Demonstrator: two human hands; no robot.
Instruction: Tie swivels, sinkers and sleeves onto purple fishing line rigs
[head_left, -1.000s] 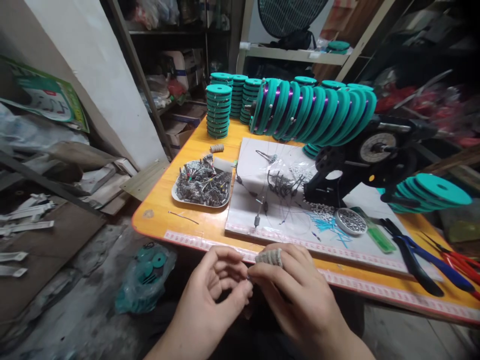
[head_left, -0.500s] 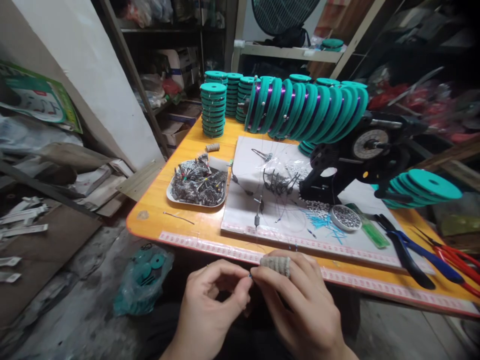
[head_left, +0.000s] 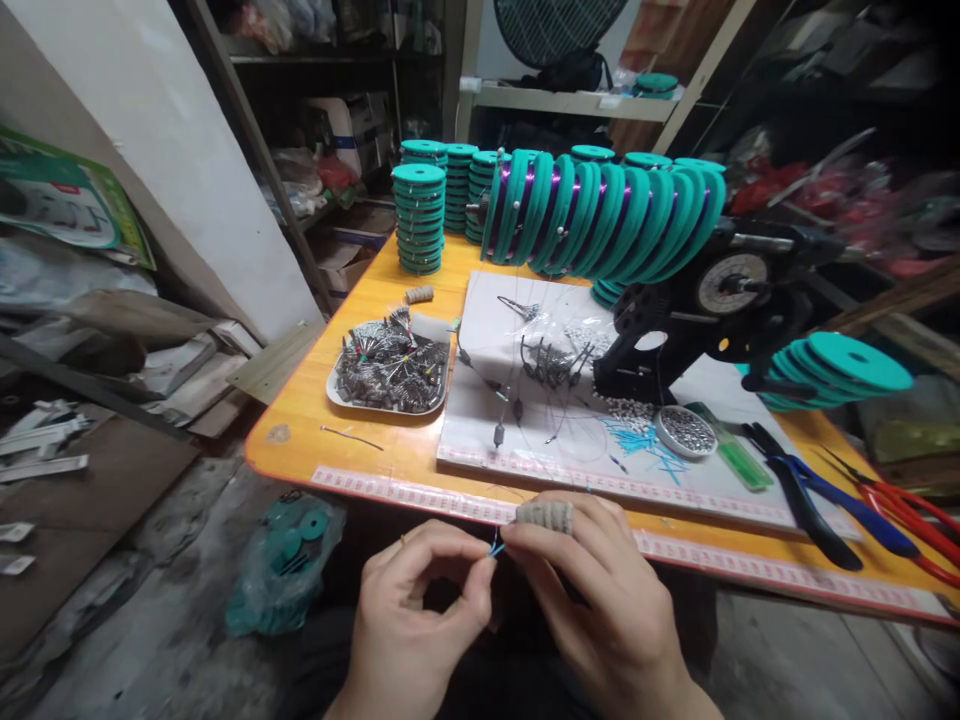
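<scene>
My left hand [head_left: 417,618] and my right hand [head_left: 600,606] meet below the front edge of the orange table [head_left: 360,465]. Both pinch a tiny blue tube [head_left: 496,548] on a thin line between their fingertips. A grey wrapped guard [head_left: 544,516] covers one finger of my right hand. On the white mat [head_left: 480,420] lie rigged lines with small sinkers [head_left: 499,434] and a scatter of blue tubes [head_left: 637,440].
A metal tray of small parts [head_left: 390,370] sits left of the mat, a round tin of beads [head_left: 682,431] to its right. Teal spools [head_left: 600,215] stand stacked and in a row behind a black winding machine [head_left: 705,320]. Pliers [head_left: 825,500] lie at right. A bag of teal discs [head_left: 281,575] lies on the floor.
Both hands have shifted slightly right and stay pinched together; the blue tube between the fingertips shows more clearly. The view has tilted a little.
</scene>
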